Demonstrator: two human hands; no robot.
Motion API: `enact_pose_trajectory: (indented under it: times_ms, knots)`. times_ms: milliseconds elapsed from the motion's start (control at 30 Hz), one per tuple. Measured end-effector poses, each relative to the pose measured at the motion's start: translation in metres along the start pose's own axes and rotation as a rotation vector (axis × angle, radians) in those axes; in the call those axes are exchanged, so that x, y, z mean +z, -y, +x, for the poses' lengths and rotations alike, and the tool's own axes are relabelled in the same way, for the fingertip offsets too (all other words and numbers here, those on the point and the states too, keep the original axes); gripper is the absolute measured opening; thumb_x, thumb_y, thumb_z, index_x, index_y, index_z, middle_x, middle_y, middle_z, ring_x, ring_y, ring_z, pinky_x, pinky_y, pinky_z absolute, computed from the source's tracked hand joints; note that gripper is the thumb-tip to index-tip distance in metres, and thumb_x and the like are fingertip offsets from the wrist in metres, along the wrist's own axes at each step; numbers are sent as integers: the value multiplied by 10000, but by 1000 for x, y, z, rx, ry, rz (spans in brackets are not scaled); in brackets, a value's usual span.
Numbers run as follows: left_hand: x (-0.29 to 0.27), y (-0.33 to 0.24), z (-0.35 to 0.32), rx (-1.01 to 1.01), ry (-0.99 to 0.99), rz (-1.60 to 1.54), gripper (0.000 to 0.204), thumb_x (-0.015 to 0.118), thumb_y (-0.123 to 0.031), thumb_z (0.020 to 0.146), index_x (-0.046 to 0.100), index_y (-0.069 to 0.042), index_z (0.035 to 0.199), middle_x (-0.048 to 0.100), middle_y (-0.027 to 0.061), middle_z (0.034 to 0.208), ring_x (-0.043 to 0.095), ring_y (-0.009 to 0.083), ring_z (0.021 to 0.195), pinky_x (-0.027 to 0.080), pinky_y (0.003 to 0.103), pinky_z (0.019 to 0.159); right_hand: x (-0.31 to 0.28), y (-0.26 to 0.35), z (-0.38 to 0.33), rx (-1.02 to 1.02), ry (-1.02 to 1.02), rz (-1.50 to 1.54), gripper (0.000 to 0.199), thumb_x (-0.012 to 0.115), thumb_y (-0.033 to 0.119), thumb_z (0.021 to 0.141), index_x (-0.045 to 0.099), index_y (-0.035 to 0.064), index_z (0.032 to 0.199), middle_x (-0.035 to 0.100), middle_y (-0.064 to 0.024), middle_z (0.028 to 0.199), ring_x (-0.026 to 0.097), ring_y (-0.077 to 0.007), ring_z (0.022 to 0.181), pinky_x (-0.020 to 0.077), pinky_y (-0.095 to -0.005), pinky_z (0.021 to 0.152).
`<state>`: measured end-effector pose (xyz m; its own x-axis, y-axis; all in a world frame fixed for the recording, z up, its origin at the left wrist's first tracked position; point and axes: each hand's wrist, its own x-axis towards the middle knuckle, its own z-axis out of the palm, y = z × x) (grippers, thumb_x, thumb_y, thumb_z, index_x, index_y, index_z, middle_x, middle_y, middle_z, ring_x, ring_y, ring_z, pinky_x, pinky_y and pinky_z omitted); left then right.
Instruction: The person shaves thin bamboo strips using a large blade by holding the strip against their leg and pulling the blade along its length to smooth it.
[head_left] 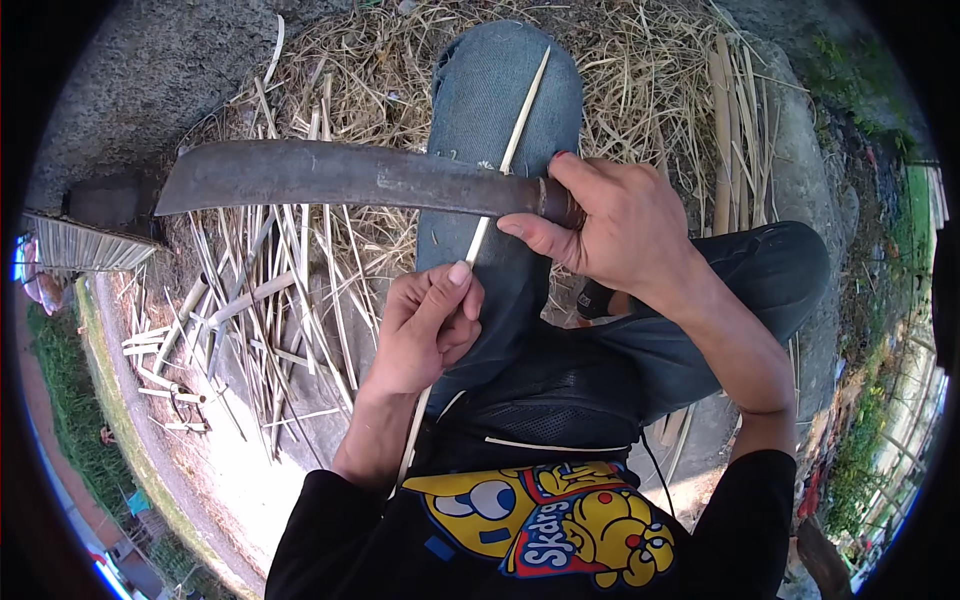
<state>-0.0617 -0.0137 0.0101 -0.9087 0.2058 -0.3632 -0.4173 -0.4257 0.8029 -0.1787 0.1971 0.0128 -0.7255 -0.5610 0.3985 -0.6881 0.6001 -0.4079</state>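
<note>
Right hand (618, 225), frame centre, clenched on handle of big knife (330, 177). Left hand (428, 328) below, pinching thin bamboo strip (510, 150) under blade, over denim knee (500, 90).

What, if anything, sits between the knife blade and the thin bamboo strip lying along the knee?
Nothing visible does. The knife blade, gripped at its handle by the right hand, crosses right over the bamboo strip, which the left hand pinches lower down. The strip rests on the jeans-covered knee.
</note>
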Motion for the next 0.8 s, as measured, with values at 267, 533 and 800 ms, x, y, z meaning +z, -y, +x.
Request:
enact_pose_trajectory:
  times_ms: [267, 533, 800]
  knots:
    - [8, 2, -6, -64, -215, -14, 424, 449, -292, 1104, 542, -47, 771, 285, -55, 462, 214, 45, 362, 148, 252, 361, 5, 30, -22, -138, 93, -19, 699, 579, 739, 880, 606, 58, 728, 583, -81, 533, 638, -273, 448, 494, -389, 389]
    - [-2, 7, -13, -70, 7, -97, 449, 444, -315, 1104, 529, -43, 757, 277, -51, 444, 208, 44, 340, 124, 259, 341, -21, -35, 14, 251, -62, 82, 565, 669, 534, 944, 577, 13, 748, 500, -109, 485, 568, -311, 450, 431, -384, 449]
    - [-1, 6, -13, -61, -10, -37, 439, 436, -300, 1107, 537, -30, 777, 288, -43, 453, 226, 48, 356, 157, 252, 359, -5, 18, -15, -89, 27, -55, 631, 654, 672, 873, 604, 54, 756, 586, -84, 536, 644, -292, 465, 526, -397, 440]
